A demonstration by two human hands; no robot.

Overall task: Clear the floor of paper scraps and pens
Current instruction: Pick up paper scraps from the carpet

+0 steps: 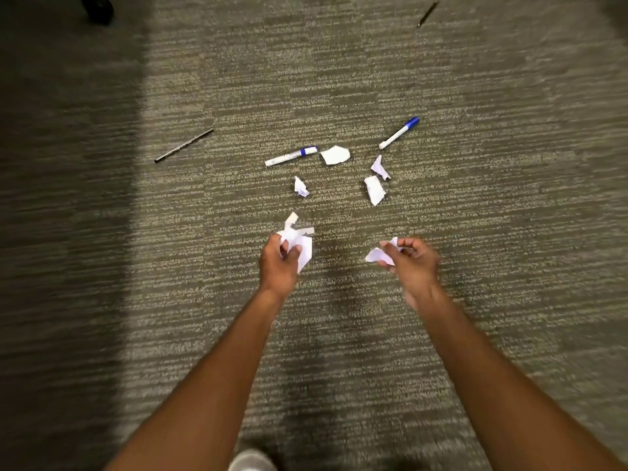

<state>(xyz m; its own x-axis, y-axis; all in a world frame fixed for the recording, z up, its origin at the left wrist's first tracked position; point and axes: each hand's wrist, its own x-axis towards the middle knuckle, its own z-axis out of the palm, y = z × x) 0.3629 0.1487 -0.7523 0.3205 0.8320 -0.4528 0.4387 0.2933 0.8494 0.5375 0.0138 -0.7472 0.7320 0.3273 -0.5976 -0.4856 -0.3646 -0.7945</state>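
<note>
My left hand [278, 263] is closed around a bunch of white paper scraps [299, 237]. My right hand [413, 263] pinches another white scrap [378, 254] just above the carpet. Beyond the hands, several loose scraps lie on the floor: one [335, 155] beside a white marker with a blue cap [290, 156], a small one [301, 186], and two at the right [373, 190] [380, 167]. A second blue-capped marker [399, 132] lies farther right. A thin dark pen [183, 145] lies at the left, another [427, 13] at the far top right.
The floor is grey striped carpet [339, 334] with a darker shaded strip along the left. A dark chair caster [98, 8] shows at the top left. A shoe tip [251, 461] is at the bottom edge.
</note>
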